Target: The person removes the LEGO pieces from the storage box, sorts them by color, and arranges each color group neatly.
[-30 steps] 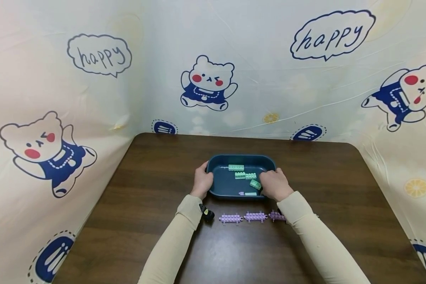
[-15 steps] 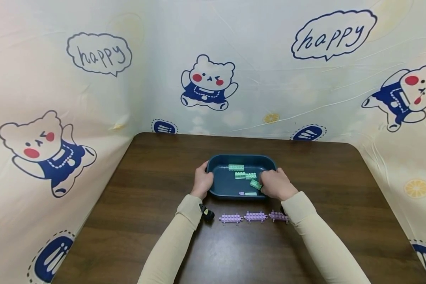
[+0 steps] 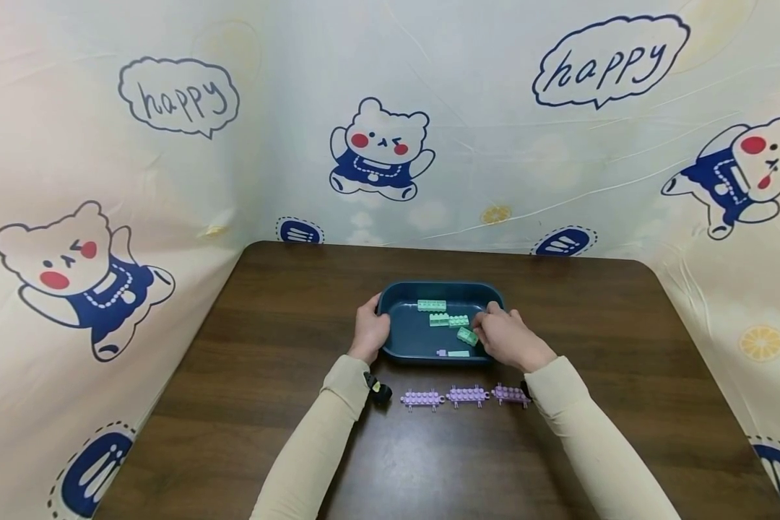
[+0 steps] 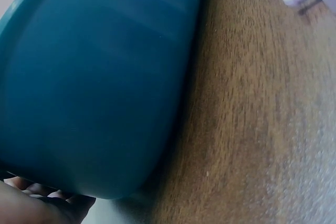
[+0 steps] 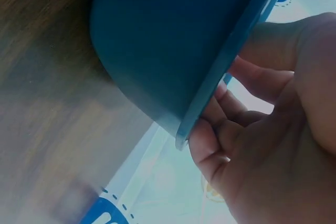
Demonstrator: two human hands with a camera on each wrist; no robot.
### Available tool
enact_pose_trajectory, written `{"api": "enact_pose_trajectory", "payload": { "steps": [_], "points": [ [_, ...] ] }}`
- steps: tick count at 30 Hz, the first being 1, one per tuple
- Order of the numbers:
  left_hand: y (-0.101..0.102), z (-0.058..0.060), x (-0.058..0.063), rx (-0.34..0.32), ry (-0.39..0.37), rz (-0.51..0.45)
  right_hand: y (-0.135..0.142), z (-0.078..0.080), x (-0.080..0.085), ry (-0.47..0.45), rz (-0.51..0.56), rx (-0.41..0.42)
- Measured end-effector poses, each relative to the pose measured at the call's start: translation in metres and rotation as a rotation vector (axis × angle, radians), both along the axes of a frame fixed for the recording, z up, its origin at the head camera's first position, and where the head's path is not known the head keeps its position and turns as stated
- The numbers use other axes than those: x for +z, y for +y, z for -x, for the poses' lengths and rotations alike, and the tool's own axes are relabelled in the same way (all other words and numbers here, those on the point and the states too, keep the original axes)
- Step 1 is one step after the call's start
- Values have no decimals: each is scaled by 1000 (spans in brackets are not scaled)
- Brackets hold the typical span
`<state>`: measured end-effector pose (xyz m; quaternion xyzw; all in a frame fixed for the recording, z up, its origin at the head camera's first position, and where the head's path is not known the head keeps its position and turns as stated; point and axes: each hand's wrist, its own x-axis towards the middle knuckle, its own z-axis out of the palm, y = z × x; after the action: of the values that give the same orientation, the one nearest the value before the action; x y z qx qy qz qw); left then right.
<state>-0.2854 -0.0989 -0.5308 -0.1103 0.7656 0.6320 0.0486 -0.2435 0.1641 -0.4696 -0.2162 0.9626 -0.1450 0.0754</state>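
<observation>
A dark teal tray [image 3: 403,332] lies on the brown table and holds several light green bricks [image 3: 432,306]. My left hand [image 3: 369,331] grips the tray's left end, thumb over the rim; in the left wrist view, its fingers [image 4: 39,190] sit under the tray's outer wall. Over the right end reaches my right hand [image 3: 510,339], its fingertips inside the tray close to a tilted green brick [image 3: 467,336]. In the right wrist view, curled fingers lie against the rim [image 5: 210,95], while thumb and index pass behind it. Whether those hidden fingertips pinch anything, I cannot tell.
In front of the tray, three purple studded pieces [image 3: 468,395] with small side pegs lie in a row. A small purple brick [image 3: 441,353] and a pale piece [image 3: 458,354] rest by the tray's near wall. Patterned cloth [image 3: 481,159] hangs behind the table.
My right hand has drawn slightly right and its fingers have loosened from a tighter curl. More of the rightmost purple piece shows. Left hand, tray and bricks stay put.
</observation>
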Motion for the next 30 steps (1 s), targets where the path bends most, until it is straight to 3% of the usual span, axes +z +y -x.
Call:
{"api": "enact_pose_trajectory", "payload": {
  "steps": [9, 16, 24, 30],
  "points": [
    [0, -1, 0, -1, -7, -4, 2, -7, 1, 39, 139, -46],
    [1, 0, 0, 4, -18, -12, 10, -15, 6, 9, 244, -76],
    [1, 1, -1, 2, -23, -6, 32, -31, 10, -41, 336, -180],
    [1, 1, 0, 9, -11, -3, 47, -41, 13, -27, 366, -232]
  ]
}}
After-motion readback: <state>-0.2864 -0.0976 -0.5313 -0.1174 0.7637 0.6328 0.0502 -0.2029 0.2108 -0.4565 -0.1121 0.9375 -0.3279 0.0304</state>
